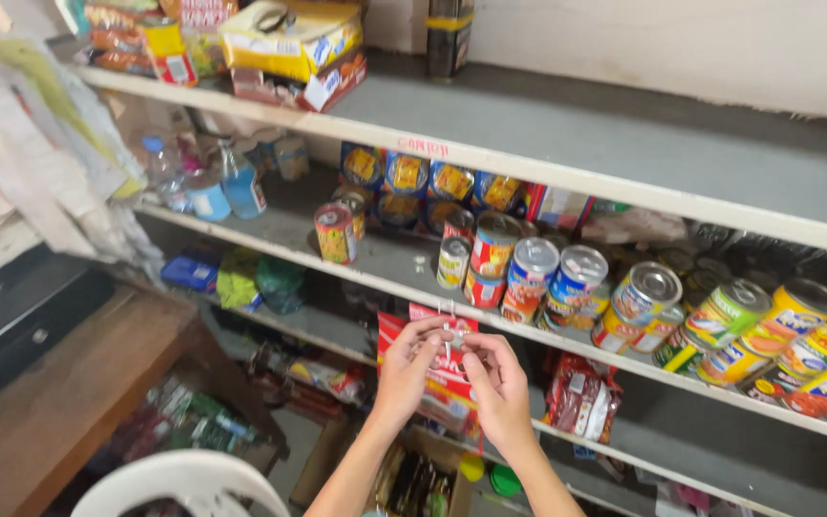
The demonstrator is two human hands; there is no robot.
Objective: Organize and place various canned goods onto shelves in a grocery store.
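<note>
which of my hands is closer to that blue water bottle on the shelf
Left. Your left hand is raised at the red hanging packets, on the side toward the blue bottle, which stands up and to the left. Your right hand is beside it, farther right from the bottle.

Stacked tin cans (pixel 567 282) on grey shelves (pixel 624 144), plastic bottles (pixel 227 182), wooden table (pixel 59 402).

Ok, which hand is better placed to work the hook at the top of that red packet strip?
Probably the left hand: its fingertips pinch right at the hook above the red packet strip. The right hand sits just lower, steadying the strip.
</note>
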